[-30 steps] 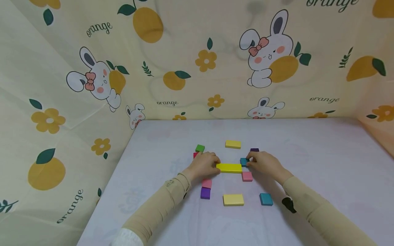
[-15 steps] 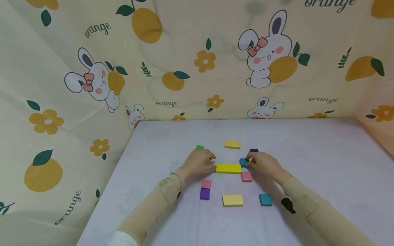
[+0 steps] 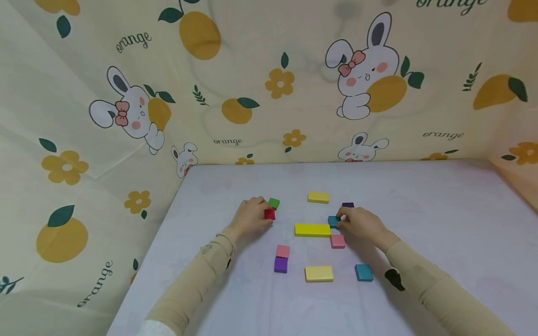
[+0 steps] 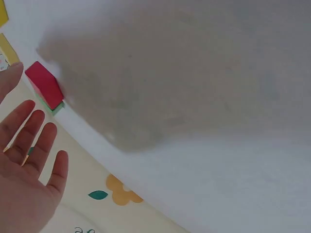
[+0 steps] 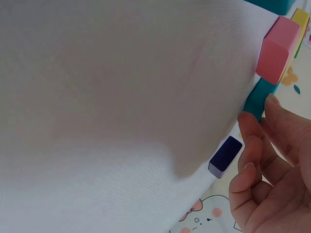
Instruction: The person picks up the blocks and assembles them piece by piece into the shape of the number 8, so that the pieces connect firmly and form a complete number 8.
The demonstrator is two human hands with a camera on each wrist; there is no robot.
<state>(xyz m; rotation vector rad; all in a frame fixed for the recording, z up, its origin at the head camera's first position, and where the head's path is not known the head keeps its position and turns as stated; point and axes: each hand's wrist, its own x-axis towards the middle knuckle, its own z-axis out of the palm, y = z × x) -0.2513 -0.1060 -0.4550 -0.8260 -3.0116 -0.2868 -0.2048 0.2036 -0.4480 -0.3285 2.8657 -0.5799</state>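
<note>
My left hand (image 3: 251, 215) is at the red block (image 3: 269, 214), its thumb and straight fingers spread on either side. In the left wrist view a gap shows between those fingers and the red block (image 4: 44, 85). A green block (image 3: 274, 203) lies just behind the red one. My right hand (image 3: 362, 225) pinches a teal block (image 5: 260, 99) between thumb and forefinger. That block sits at the right end of a long yellow block (image 3: 312, 230), with a pink block (image 3: 337, 241) in front of it. Behind the right hand lies a dark purple block (image 5: 226, 155).
A pale yellow block (image 3: 318, 197) lies farther back and another pale yellow block (image 3: 319, 274) nearer the front. Another teal block (image 3: 364, 272) is at front right. A second pink block (image 3: 283, 251) touches a purple block (image 3: 280, 265). A printed cloth (image 3: 260, 84) hangs behind the table.
My left hand has left the long yellow block's left end and moved left and slightly back to the red block, which it had covered. The right hand stays at the teal block.
</note>
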